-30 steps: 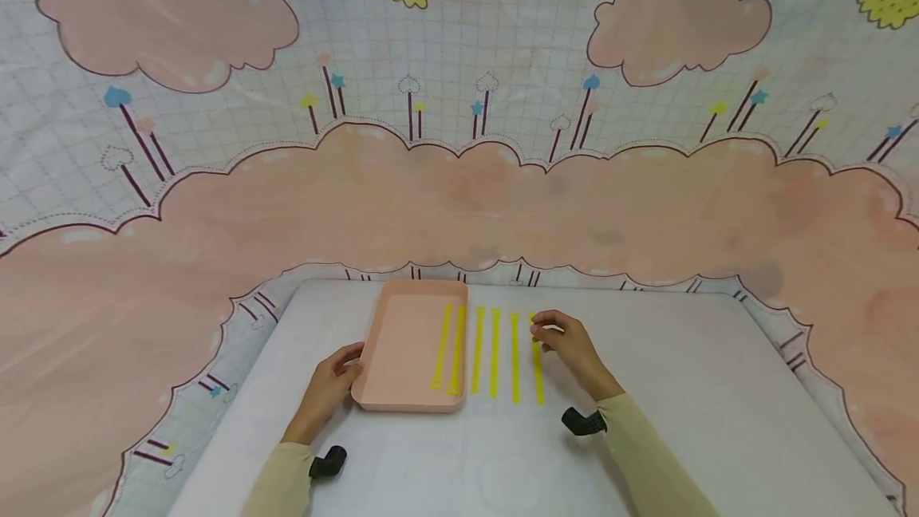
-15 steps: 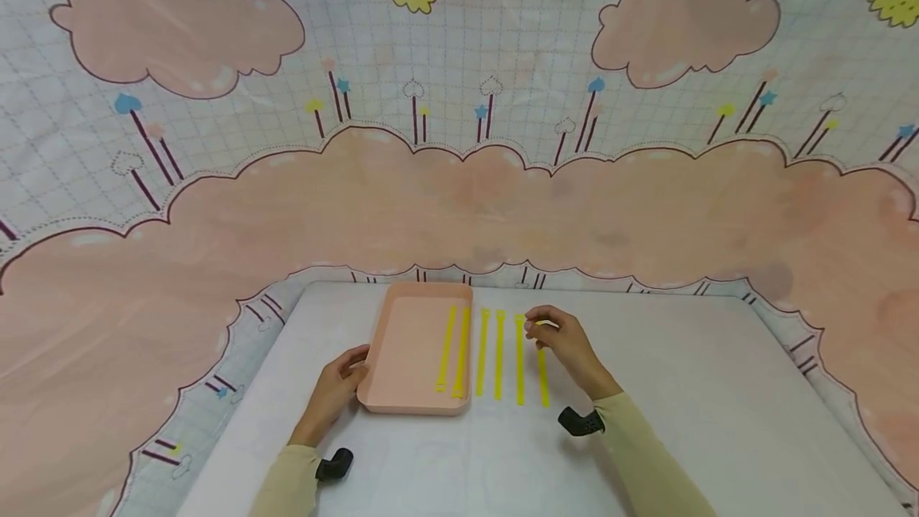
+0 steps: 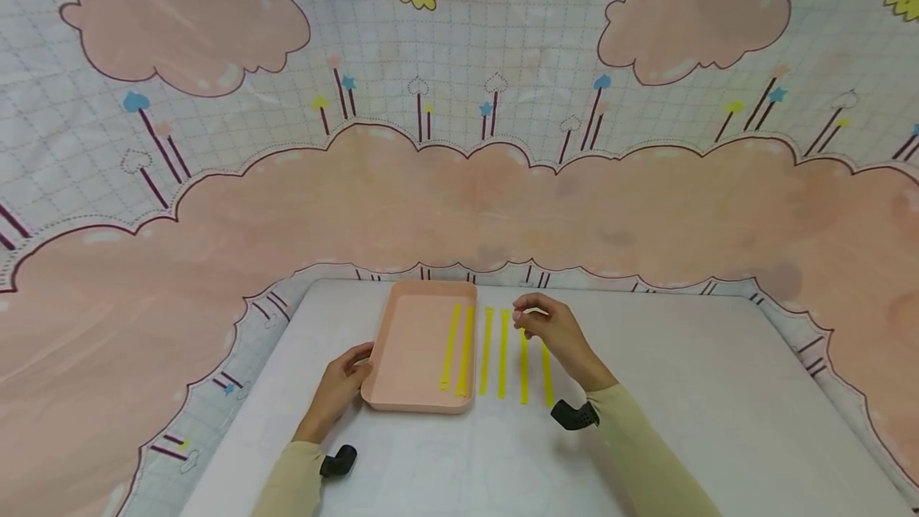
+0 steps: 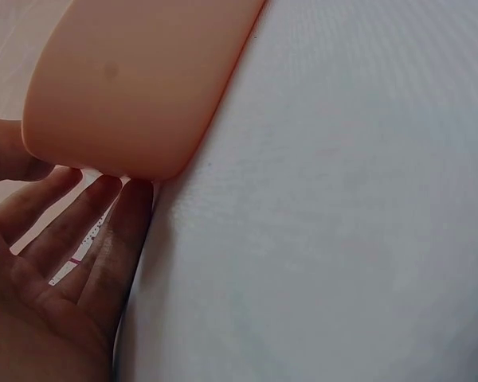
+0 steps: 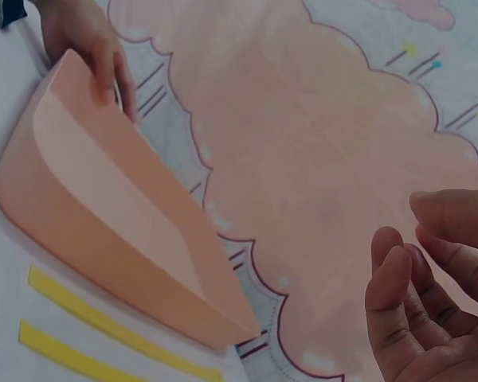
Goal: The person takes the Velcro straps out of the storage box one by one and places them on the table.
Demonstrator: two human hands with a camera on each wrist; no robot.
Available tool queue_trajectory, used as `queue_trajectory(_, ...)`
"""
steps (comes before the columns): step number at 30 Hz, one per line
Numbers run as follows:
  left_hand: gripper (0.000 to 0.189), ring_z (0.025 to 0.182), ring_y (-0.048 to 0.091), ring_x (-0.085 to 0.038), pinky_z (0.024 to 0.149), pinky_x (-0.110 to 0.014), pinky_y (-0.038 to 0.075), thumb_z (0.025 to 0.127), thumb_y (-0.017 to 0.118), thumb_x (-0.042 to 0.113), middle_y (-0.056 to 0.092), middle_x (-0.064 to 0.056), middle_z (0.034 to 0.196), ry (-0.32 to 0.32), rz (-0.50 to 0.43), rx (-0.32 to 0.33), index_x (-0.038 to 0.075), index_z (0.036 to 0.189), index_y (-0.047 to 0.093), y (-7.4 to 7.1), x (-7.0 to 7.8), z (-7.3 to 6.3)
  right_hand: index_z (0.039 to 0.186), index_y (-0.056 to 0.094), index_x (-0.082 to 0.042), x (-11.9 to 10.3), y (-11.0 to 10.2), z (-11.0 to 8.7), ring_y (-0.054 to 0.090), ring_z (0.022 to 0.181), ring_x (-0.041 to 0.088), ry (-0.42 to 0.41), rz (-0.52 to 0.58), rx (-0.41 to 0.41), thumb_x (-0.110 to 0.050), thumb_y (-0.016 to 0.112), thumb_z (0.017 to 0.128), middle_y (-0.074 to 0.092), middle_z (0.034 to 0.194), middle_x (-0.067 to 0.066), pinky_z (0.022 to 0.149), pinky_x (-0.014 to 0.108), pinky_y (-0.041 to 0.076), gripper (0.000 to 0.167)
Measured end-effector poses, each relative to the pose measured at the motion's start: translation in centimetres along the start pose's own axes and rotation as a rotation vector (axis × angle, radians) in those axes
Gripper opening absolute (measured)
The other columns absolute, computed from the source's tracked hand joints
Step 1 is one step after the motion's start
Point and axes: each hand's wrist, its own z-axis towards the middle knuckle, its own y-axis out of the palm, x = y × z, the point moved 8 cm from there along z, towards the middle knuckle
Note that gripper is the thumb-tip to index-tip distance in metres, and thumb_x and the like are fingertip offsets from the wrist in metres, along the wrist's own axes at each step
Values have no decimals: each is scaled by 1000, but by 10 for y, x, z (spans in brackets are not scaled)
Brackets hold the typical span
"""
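Note:
My left hand (image 3: 336,389) rests at the left side of a shallow pink tray (image 3: 405,341). In the left wrist view, nearly straight fingers (image 4: 115,247) touch the tray's outer wall (image 4: 135,95), with another digit at the rim. Two thin yellow strips (image 3: 451,348) lie along the tray's right side. More flat yellow strips (image 3: 502,357), each with a wider end, lie in a row on the table to its right. My right hand (image 3: 560,335) hovers over the far ends of this row and covers some of them. Its fingers (image 5: 390,294) are loosely bent, apart from the thumb, and hold nothing.
A white-covered table (image 3: 682,389) extends on both sides of the tray. Behind it hangs a pink and white cloth (image 3: 459,206) printed with clouds and stars. A black device (image 3: 574,415) is worn on the right wrist, and another black device (image 3: 339,461) on the left.
My right hand has moved left along the row, from the rightmost strip, and slightly away from me. The left hand stays at the tray. The strips lie as before; the head view has shifted slightly.

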Motion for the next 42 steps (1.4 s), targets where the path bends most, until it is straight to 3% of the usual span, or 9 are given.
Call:
queue_trajectory(6, 43, 127, 55, -37, 90, -24, 52, 99, 52, 6, 51, -22, 144, 4, -4, 2, 2, 142, 49, 0, 1, 2, 116, 62, -3, -14, 12, 2, 63, 98, 39, -41, 27, -35, -15, 66, 94, 62, 106, 5, 76, 32, 53, 25)
queue_trajectory(11, 42, 127, 55, -36, 88, -19, 50, 99, 52, 5, 52, -21, 144, 0, -19, 4, 2, 141, 50, 1, 0, 4, 118, 60, 1, -18, 24, 4, 66, 90, 22, -59, 37, -78, -11, 63, 94, 62, 108, 7, 76, 29, 53, 27)
queue_trajectory(15, 42, 127, 55, -37, 87, -17, 49, 98, 52, 3, 51, -23, 144, 15, -22, 2, 0, 141, 49, 1, 3, 4, 119, 59, 3, -18, 34, 5, 65, 87, 15, -54, 49, -102, -8, 61, 95, 61, 114, 20, 74, 26, 53, 26)
queue_trajectory(22, 43, 127, 55, -37, 87, -18, 50, 99, 52, 3, 50, -23, 144, 3, -26, -4, 1, 141, 49, 1, 3, 3, 119, 59, 3, -16, 51, 8, 66, 93, 28, -50, 31, -118, -7, 63, 93, 64, 110, 14, 74, 28, 52, 28)
queue_trajectory(28, 42, 126, 55, -38, 85, -14, 48, 99, 52, 5, 51, -24, 143, 18, -28, -9, 0, 141, 49, 1, 6, 1, 119, 59, 6, -14, 66, 9, 65, 86, 14, -58, 34, -138, -4, 63, 92, 62, 116, 26, 75, 31, 52, 29)
queue_trajectory(36, 42, 125, 57, -36, 85, -15, 49, 99, 53, 6, 52, -23, 143, 5, -23, 2, 2, 141, 50, 1, 2, 0, 113, 63, -1, -8, 85, 13, 65, 88, 18, -91, -49, -177, -11, 68, 91, 67, 105, 9, 81, 49, 53, 25)
queue_trajectory(42, 42, 123, 57, -36, 83, -14, 48, 98, 54, 6, 53, -21, 142, -8, -5, 16, 2, 140, 51, -1, -2, 1, 109, 66, -5, -5, 98, 17, 65, 91, 13, -149, -202, -201, -15, 68, 92, 68, 108, 10, 76, 30, 55, 20)
